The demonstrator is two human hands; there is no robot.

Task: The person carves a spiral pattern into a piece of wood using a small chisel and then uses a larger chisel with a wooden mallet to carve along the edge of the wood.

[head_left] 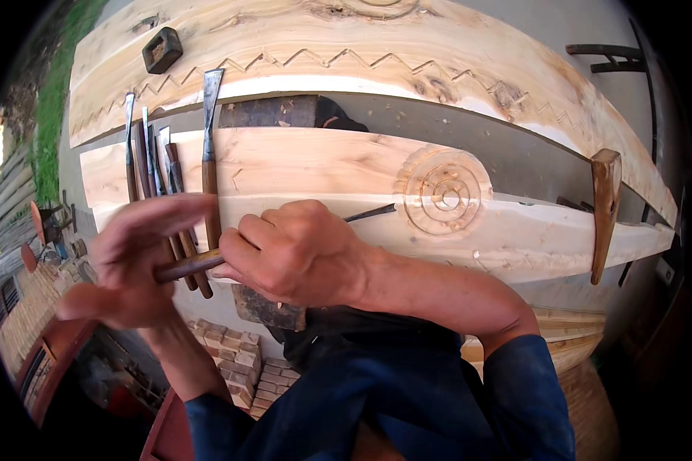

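A pale near plank (323,165) lies crosswise, resting on a dark block (273,111) at its far edge and another dark block (265,307) below its near edge. Carved into it is a rosette (442,192) of concentric rings. On its left part lies a row of chisels (150,154) with wooden handles, blades pointing away, and one broader chisel (210,146) just beside them. A wooden mallet (605,207) lies across its right end. Behind it, apart by a gap, lies a far plank (323,34) cut with a zigzag line (346,60); a small dark square block (161,50) sits on its left part.
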